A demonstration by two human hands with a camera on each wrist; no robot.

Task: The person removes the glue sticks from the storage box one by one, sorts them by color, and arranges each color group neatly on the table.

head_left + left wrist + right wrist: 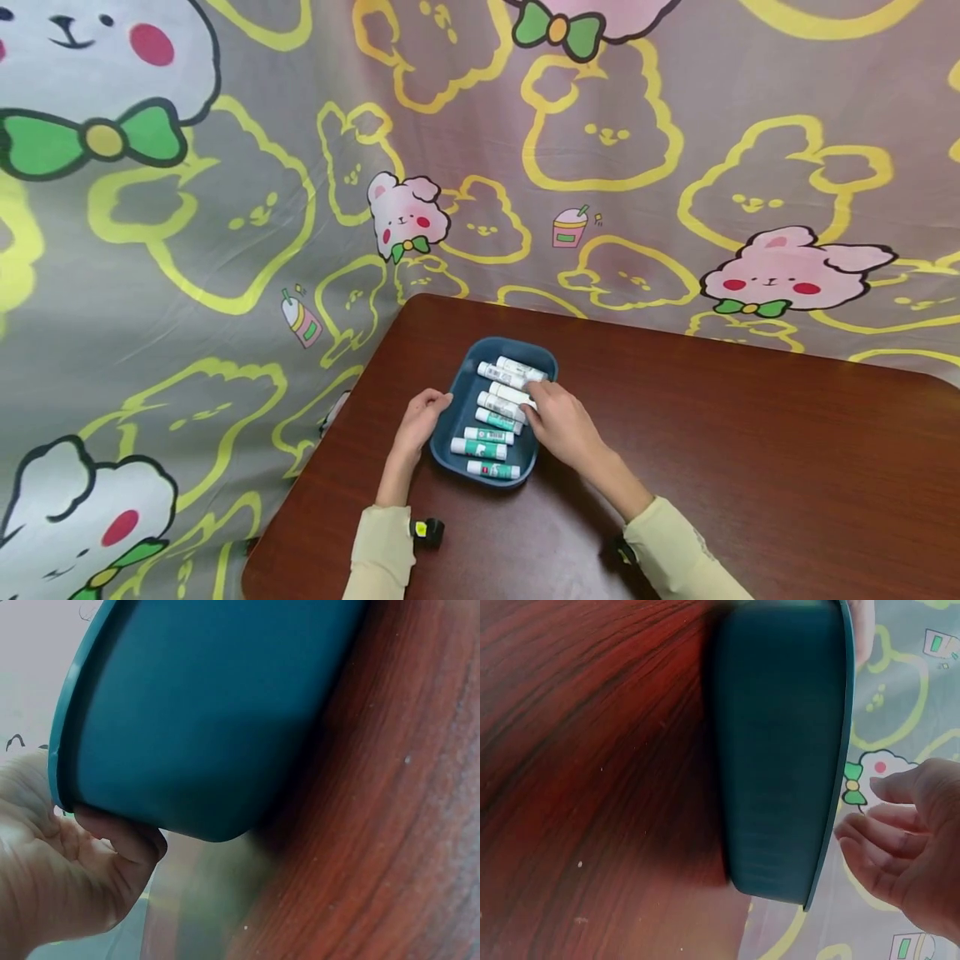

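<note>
A dark blue plastic bin [462, 402] on the table holds several white-and-green glue sticks [478, 449], lying crosswise in a rough column. At the bin's left side, my left hand [420, 421] grips the rim, thumb on top and fingers beneath it; the left wrist view shows this hand [67, 862] against the bin's outer wall [210, 712]. My right hand [564, 423] reaches over the right rim, fingertips close over the upper glue sticks. In the right wrist view, the right hand's fingers [866, 859] are loosely bent, with a gap to the thumb and nothing visible between.
The bin stands on a reddish-brown wooden table [712, 450], near its left edge. Behind and to the left hangs a grey curtain [480, 125] printed with cartoon rabbits and yellow outlines. A small black wrist device [429, 532] sits at the left sleeve.
</note>
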